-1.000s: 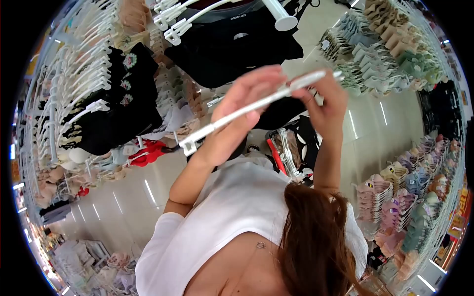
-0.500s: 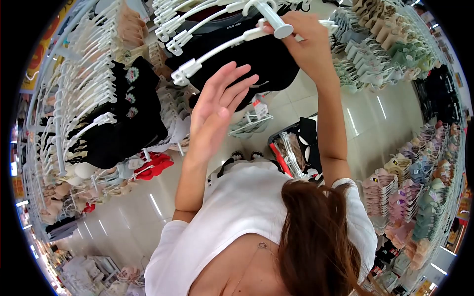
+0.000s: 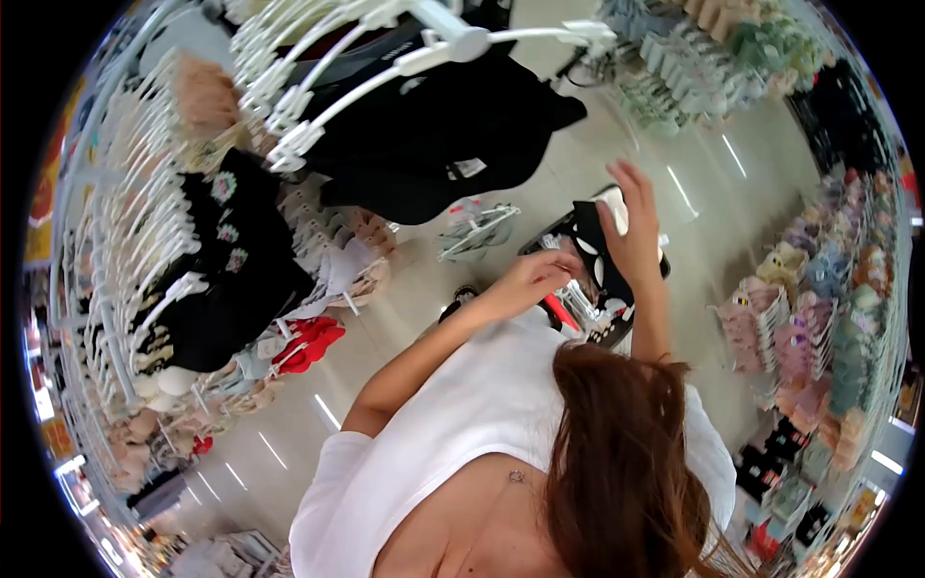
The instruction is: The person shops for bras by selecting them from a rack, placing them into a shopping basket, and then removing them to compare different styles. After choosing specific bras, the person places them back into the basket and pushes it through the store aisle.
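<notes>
A black garment (image 3: pixel 434 135) hangs from a white hanger (image 3: pixel 385 77) on a white rack arm (image 3: pixel 453 34) at the top; neither hand touches it. My left hand (image 3: pixel 535 281) is over the near left edge of a basket (image 3: pixel 554 231) on the floor, its fingers loosely bent with nothing visible in them. My right hand (image 3: pixel 631 226) is raised over the basket's right side, fingers apart and holding nothing. Inside the basket lie a black-and-white item (image 3: pixel 595 252), white hangers (image 3: pixel 583 303) and a red item (image 3: pixel 561 310).
Racks of hung garments (image 3: pixel 145 222) stand on the left, with black flowered pieces (image 3: pixel 231 260) and red ones (image 3: pixel 310 345). More racks (image 3: pixel 809 318) line the right side. A small wire holder (image 3: pixel 479 231) is left of the basket, above the tiled floor (image 3: pixel 694 193).
My right hand has let go of the hanger at the rack arm and moved down to the basket. My left hand has dropped from near the black garment toward the basket. The view has shifted.
</notes>
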`<state>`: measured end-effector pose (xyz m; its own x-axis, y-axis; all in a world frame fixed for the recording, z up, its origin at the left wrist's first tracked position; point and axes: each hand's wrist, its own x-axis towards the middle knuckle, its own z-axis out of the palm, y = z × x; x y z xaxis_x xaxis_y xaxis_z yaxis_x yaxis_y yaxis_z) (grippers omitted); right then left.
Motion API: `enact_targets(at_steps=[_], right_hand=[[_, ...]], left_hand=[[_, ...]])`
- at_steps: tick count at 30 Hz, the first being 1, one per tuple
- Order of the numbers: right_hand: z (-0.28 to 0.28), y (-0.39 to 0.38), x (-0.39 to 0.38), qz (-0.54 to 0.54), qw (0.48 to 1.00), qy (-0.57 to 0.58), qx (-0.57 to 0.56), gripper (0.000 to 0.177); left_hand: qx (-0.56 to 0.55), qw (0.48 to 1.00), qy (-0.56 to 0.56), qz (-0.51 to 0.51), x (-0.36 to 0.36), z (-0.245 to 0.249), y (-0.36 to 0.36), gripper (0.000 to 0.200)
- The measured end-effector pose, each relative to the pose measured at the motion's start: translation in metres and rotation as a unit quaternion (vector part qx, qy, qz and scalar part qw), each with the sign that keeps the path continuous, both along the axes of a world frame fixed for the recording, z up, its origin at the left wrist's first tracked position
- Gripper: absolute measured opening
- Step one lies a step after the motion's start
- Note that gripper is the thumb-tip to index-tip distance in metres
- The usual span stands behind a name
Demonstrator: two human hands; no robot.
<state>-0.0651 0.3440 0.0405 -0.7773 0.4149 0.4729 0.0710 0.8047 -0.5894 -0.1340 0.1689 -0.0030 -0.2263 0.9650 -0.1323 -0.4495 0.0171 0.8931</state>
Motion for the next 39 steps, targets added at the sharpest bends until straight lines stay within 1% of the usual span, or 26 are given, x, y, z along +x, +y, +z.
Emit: enact_targets(at_steps=[1,2,3,5,6,7,8,9,10,11,12,13,14,15,16,17,19,21,22,23,25,29,31,35,36,39], right_hand=[[-0.024,-0.001,0.021,-0.019,0.998,-0.04,-0.041,0.055],[-0.047,-0.006,0.046,-0.04,0.981,-0.101,-0.161,0.053],[-0.072,-0.015,0.073,-0.065,0.944,-0.154,-0.283,0.052],[-0.132,-0.033,0.137,-0.057,0.909,-0.323,-0.259,0.051],[-0.143,-0.044,0.154,-0.034,0.839,-0.429,-0.334,0.055],[-0.154,-0.054,0.168,-0.005,0.751,-0.521,-0.405,0.058],[-0.187,-0.082,0.19,-0.054,0.838,-0.45,-0.304,0.056],[-0.213,-0.107,0.206,-0.104,0.905,-0.366,-0.191,0.055],[-0.194,-0.111,0.2,-0.137,0.9,-0.32,-0.263,0.05],[-0.196,-0.112,0.2,-0.154,0.898,-0.315,-0.265,0.05],[-0.201,-0.11,0.199,-0.167,0.898,-0.35,-0.21,0.045],[-0.205,-0.113,0.197,-0.178,0.891,-0.385,-0.16,0.04],[-0.214,-0.113,0.194,-0.22,0.881,-0.393,-0.14,0.032],[-0.21,-0.107,0.189,-0.205,0.851,-0.457,-0.16,0.023],[-0.21,-0.11,0.189,-0.231,0.877,-0.397,-0.143,0.023],[-0.216,-0.115,0.19,-0.252,0.875,-0.388,-0.145,0.022],[-0.213,-0.123,0.189,-0.259,0.858,-0.425,-0.128,0.018],[-0.216,-0.138,0.183,-0.316,0.853,-0.398,-0.12,0.017],[-0.209,-0.142,0.179,-0.325,0.846,-0.409,-0.111,0.015],[-0.202,-0.148,0.176,-0.332,0.834,-0.424,-0.118,0.015],[-0.198,-0.162,0.172,-0.337,0.833,-0.413,-0.147,0.016],[-0.2,-0.196,0.161,-0.326,0.829,-0.428,-0.153,0.018],[-0.203,-0.22,0.158,-0.33,0.836,-0.411,-0.153,0.019],[-0.199,-0.271,0.152,-0.325,0.854,-0.37,-0.171,0.019],[-0.2,-0.283,0.152,-0.309,0.864,-0.361,-0.167,0.019],[-0.207,-0.323,0.152,-0.262,0.889,-0.341,-0.155,0.02]], left_hand=[[-0.035,0.994,0.101,-0.032,0.006,-0.025,0.007,0.038],[-0.067,0.975,0.198,-0.07,0.012,-0.047,0.008,0.036],[-0.07,0.974,0.19,-0.098,0.019,-0.067,0.008,0.036],[-0.06,0.902,0.378,-0.199,0.037,-0.101,0.014,0.032],[-0.013,0.856,0.461,-0.233,0.044,-0.113,0.014,0.028],[0.007,0.813,0.527,-0.248,0.052,-0.129,0.011,0.025],[0.029,0.8,0.549,-0.238,0.06,-0.143,0.009,0.026],[0.052,0.785,0.574,-0.227,0.064,-0.152,0.008,0.027],[0.061,0.782,0.571,-0.24,0.068,-0.154,0.009,0.027],[0.056,0.75,0.614,-0.239,0.074,-0.157,0.012,0.025],[0.051,0.715,0.656,-0.235,0.078,-0.159,0.017,0.024],[0.062,0.712,0.654,-0.248,0.08,-0.16,0.028,0.024],[0.012,0.692,0.661,-0.291,0.083,-0.163,0.039,0.021],[-0.041,0.668,0.663,-0.336,0.087,-0.164,0.038,0.018],[-0.025,0.658,0.674,-0.335,0.086,-0.164,0.037,0.019],[-0.001,0.645,0.692,-0.324,0.083,-0.164,0.043,0.02],[0.019,0.638,0.691,-0.339,0.081,-0.168,0.038,0.02],[0.005,0.645,0.697,-0.313,0.082,-0.174,0.029,0.02],[0.016,0.638,0.71,-0.298,0.082,-0.176,0.025,0.014],[0.025,0.638,0.712,-0.294,0.081,-0.177,0.02,0.015],[0.029,0.646,0.703,-0.297,0.076,-0.178,0.009,0.023],[0.029,0.637,0.719,-0.278,0.067,-0.17,-0.02,0.021],[0.025,0.612,0.732,-0.3,0.062,-0.162,-0.043,0.017],[0.056,0.611,0.744,-0.264,0.052,-0.163,-0.094,0.015],[0.028,0.601,0.751,-0.271,0.051,-0.164,-0.108,0.013],[0.036,0.634,0.737,-0.231,0.047,-0.166,-0.156,0.011]])
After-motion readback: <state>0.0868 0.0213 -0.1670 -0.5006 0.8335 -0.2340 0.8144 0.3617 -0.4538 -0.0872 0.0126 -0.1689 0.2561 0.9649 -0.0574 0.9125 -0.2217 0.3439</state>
